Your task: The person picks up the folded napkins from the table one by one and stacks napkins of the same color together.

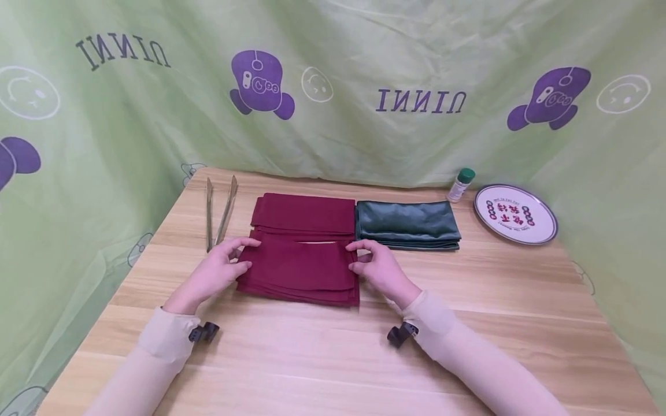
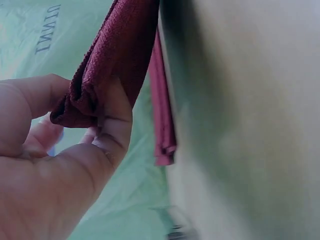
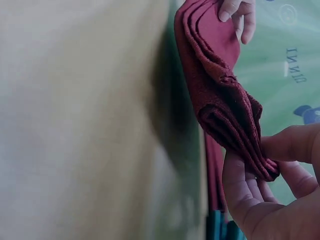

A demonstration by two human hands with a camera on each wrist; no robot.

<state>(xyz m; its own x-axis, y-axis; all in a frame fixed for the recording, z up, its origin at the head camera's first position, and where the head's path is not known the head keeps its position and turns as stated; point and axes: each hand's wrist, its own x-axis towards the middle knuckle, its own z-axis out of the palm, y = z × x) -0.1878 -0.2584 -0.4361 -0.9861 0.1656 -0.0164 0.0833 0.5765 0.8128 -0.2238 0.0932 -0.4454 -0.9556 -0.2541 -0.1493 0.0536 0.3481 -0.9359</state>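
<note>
Between both hands is a folded dark red cloth (image 1: pixel 296 266), its layers showing along the near edge. My left hand (image 1: pixel 225 268) pinches its left end, with thumb and fingers on either side of the folds in the left wrist view. At the other end my right hand (image 1: pixel 380 267) grips the stacked layers, which bunch together at the fingers in the right wrist view. The wrist views show this cloth lifted off the table. Just behind it lies a second folded dark red cloth (image 1: pixel 307 212). To the right of that one rests a folded dark green satin cloth (image 1: pixel 408 222).
Two long thin metallic strips (image 1: pixel 221 214) lie at the back left of the wooden table (image 1: pixel 312 358). A green-capped bottle (image 1: pixel 461 185) and a white plate with a dark rim (image 1: pixel 515 215) stand at the back right. A green printed curtain (image 1: pixel 354 138) hangs behind.
</note>
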